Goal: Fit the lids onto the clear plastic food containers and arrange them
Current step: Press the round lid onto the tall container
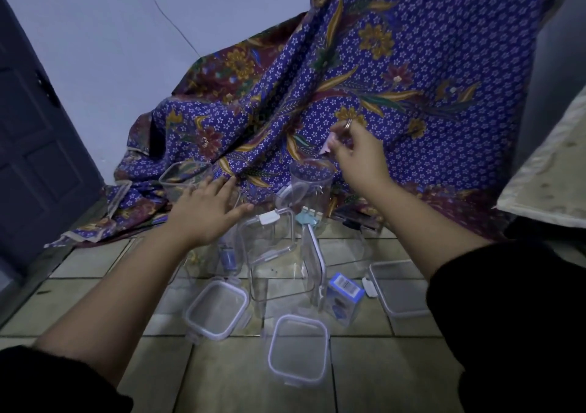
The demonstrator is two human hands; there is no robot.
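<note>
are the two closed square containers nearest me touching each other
Apart. The head view shows a strip of bare floor tile between the left lidded container and the front lidded container.

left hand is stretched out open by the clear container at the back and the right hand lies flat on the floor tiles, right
Not the right hand: it is raised in front of the patterned cloth, its fingers pinching a small pale thing, not flat on the floor tiles. The left hand is open by the clear container at the back. The head view shows it.
</note>
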